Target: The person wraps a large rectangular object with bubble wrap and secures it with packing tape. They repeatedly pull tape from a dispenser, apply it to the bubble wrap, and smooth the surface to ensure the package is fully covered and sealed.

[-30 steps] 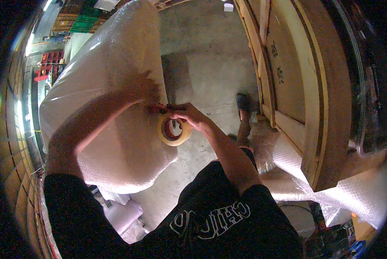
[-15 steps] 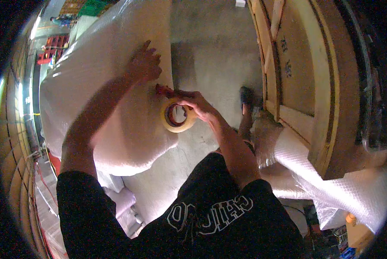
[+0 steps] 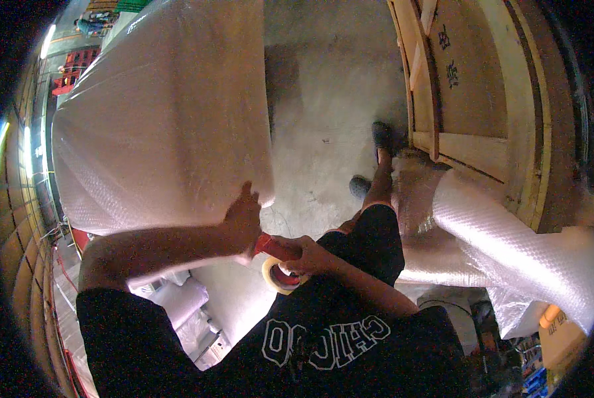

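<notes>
A tape dispenser [image 3: 278, 248] with a red body carries a roll of pale yellowish tape [image 3: 270, 273]. My right hand [image 3: 308, 256] is closed round it, just in front of my shirt. At the dispenser's front end is my left hand [image 3: 242, 224], by the near right corner of a large bulky thing covered in bubble wrap [image 3: 158, 132]. One finger of that hand stretches out over the wrap, while its other fingers are partly hidden. Whether it touches the dispenser or a strip of tape, I cannot tell. The wrapped thing fills the left side.
A wooden crate [image 3: 473, 86] stands along the right, across a strip of grey floor [image 3: 337, 86]. Near it, bubble wrap rolls [image 3: 502, 232] lie on the floor, close to my dark shoes [image 3: 381, 136]. A cardboard box [image 3: 562, 341] is at lower right.
Both hands have come back toward my body, from the top of the wrapped thing to its near edge. The tape dispenser has moved along with my right hand.
</notes>
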`<state>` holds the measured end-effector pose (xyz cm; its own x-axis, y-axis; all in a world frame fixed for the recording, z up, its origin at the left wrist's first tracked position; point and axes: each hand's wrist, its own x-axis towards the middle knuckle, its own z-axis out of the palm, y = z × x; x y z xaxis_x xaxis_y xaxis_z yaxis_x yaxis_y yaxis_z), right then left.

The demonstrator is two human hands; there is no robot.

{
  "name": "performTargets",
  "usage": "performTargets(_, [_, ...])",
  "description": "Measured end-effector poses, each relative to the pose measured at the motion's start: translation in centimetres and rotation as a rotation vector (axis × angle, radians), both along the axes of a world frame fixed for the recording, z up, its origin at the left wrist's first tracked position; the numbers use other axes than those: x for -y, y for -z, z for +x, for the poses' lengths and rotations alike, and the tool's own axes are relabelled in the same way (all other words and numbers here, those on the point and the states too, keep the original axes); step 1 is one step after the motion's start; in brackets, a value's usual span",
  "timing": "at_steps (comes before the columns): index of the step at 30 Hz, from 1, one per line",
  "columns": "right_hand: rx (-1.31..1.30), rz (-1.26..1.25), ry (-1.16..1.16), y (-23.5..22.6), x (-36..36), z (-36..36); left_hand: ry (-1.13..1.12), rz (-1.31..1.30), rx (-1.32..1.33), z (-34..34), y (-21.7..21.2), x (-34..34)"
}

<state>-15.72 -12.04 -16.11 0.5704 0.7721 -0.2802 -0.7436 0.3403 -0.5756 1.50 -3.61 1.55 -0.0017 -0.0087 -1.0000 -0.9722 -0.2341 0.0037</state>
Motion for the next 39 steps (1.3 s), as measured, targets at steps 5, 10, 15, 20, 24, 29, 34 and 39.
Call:
performTargets(5, [0.370,-0.248,-0.017,-2.1,-1.8,1.3,-0.556,-0.243,0.261,-4.6,1.6,-5.2])
performTargets(10, [0.658,-0.475,-0.429,-5.7,-4.8,8.0,-2.368,-0.435,0.397,-4.4,2.2,-5.0])
performTargets(15, [0.680,-0.689,-0.486,-5.4,-1.4,8.1,-1.817,-0.856,0.357,-9.2,5.8,-12.1])
performTargets(20, [1.554,-0.858,0.073,9.0,6.8,6.3,-0.998,-0.341,0.391,-9.8,13.3,-15.8])
performTargets(24, [0.600,-1.126,-0.029,-1.0,13.3,13.5,-1.417,-0.793,0.201,-8.4,18.6,-13.7])
performTargets(29, [0.528,-1.104,0.207,7.1,17.4,19.4,-1.884,-1.005,0.747,-1.9,22.2,-4.4])
performTargets(34, [0.368,-0.844,0.348,7.9,17.0,26.3,-2.207,-0.947,1.166,4.9,25.0,-0.8])
performTargets(39, [0.486,-0.984,0.647,5.8,14.5,32.3,-2.363,-0.910,1.090,11.3,19.7,1.7])
